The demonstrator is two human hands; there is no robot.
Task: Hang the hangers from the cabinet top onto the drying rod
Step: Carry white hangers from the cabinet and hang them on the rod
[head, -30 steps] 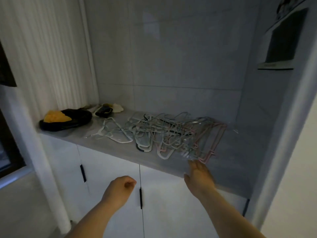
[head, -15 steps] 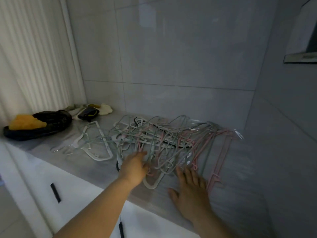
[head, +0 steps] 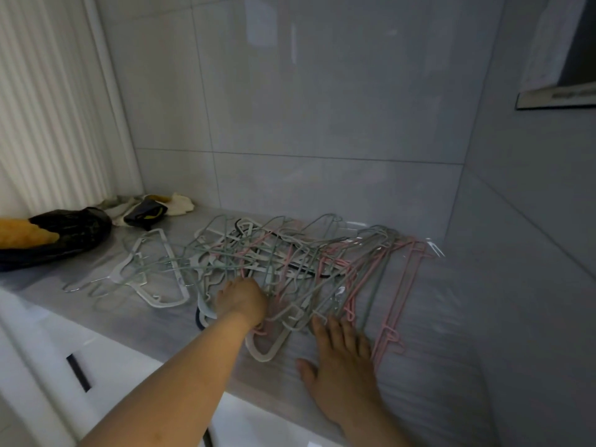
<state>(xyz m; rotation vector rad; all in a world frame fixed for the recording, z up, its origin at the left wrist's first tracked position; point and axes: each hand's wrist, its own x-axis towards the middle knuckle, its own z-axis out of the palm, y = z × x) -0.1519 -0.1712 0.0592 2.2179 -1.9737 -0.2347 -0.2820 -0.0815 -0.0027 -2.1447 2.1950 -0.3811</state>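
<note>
A tangled pile of thin hangers (head: pixel 300 262) in pink, grey-green and white lies on the grey cabinet top (head: pixel 451 333). A white hanger (head: pixel 161 269) lies a little apart at the pile's left. My left hand (head: pixel 240 300) is at the near edge of the pile, knuckles up, with its fingers curled down among the wires and hidden there. My right hand (head: pixel 338 359) lies flat on the cabinet top with its fingers apart, the fingertips touching the near ends of the hangers. No drying rod is in view.
A black bag with something yellow in it (head: pixel 54 233) lies at the far left of the top, with crumpled cloths and a dark pouch (head: pixel 145 211) behind it. Tiled walls close the back and right. White cabinet doors with a black handle (head: pixel 79 372) are below.
The view has moved closer to the cabinet. My left hand has gone from the pile's edge into the hangers. My right hand has slid slightly forward onto the hanger ends.
</note>
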